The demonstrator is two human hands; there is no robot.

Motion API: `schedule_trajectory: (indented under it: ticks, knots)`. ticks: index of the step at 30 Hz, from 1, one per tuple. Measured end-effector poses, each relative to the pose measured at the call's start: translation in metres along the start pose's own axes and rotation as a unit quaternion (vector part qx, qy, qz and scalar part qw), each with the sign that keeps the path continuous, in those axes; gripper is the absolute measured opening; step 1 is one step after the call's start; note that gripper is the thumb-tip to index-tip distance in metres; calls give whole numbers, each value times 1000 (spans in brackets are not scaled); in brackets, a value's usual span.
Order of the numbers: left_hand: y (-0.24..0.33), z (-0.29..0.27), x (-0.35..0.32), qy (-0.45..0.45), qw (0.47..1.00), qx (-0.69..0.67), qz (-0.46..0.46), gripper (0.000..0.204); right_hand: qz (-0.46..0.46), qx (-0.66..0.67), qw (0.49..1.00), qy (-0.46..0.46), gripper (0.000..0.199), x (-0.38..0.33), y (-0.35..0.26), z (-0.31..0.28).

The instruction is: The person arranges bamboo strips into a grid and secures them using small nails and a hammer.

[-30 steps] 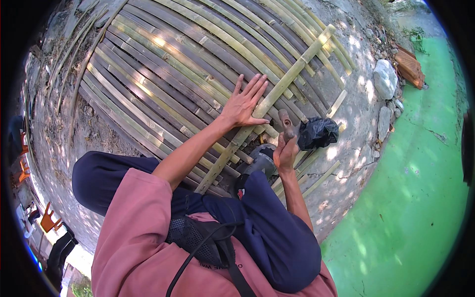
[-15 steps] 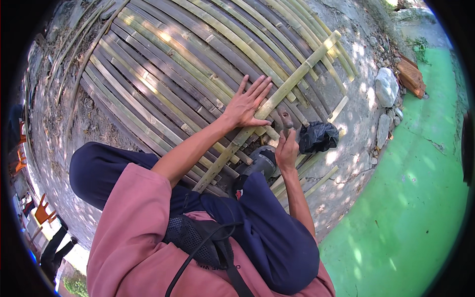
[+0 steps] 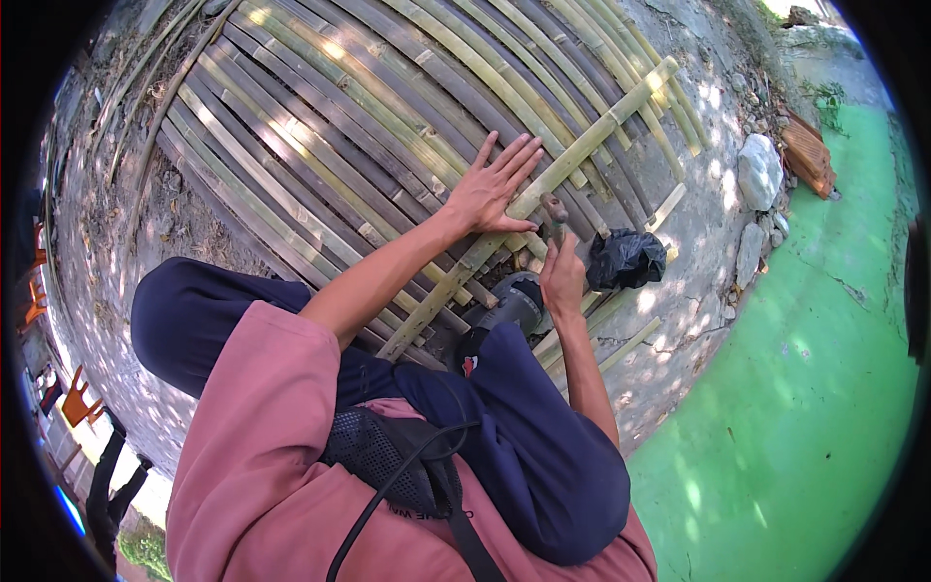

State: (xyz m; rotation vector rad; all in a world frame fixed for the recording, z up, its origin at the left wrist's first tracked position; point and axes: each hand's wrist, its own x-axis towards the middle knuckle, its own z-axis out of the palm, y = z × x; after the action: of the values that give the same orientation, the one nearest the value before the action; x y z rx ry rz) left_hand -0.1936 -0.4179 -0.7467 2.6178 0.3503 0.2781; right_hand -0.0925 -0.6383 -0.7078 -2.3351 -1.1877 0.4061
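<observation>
Long split bamboo slats (image 3: 320, 126) lie side by side on the ground, with a thicker bamboo crosspiece (image 3: 592, 141) running diagonally over their near ends. My left hand (image 3: 490, 194) presses down with spread fingers on the slats, its thumb reaching over the crosspiece. In my right hand (image 3: 562, 276) is a hammer, gripped closed around the handle. The metal hammer head (image 3: 553, 210) is at the crosspiece, just right of my left thumb; whether it touches cannot be told. My shoe (image 3: 514, 304) is beneath the crosspiece, between the hands.
A black plastic bag (image 3: 627, 259) lies right of my right hand. Farther right are a white rock (image 3: 759, 172), a reddish-brown block (image 3: 808, 155) and a green surface (image 3: 766, 417). Orange chairs (image 3: 78, 400) and a person's dark-clad legs (image 3: 109, 485) show at the left edge.
The hammer head has shifted slightly up and left, nearer the crosspiece. My left hand stays spread in place on the slats. The view has tilted a little.
</observation>
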Motion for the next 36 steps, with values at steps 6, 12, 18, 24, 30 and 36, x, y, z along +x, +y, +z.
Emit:
schedule_trajectory:
  ticks: [6,12,18,24,30,36]
  knots:
    - [-5,-6,0,6,1000,23,-11,126,-24,81,992,94,21,-10,-8,-11]
    - [-21,-3,-4,9,1000,18,-16,126,22,116,992,36,21,3,-35,-9]
    - [-5,-1,3,4,1000,7,-2,127,-24,17,999,24,22,1,-4,1]
    - [-8,0,-5,-6,999,32,-18,129,16,108,993,41,19,-7,-16,-4]
    - [-13,3,-11,-1,1000,-1,-18,129,25,80,996,2,16,8,-33,1]
    - [-3,0,-1,-6,1000,0,-3,133,46,60,997,-5,19,-10,-5,5]
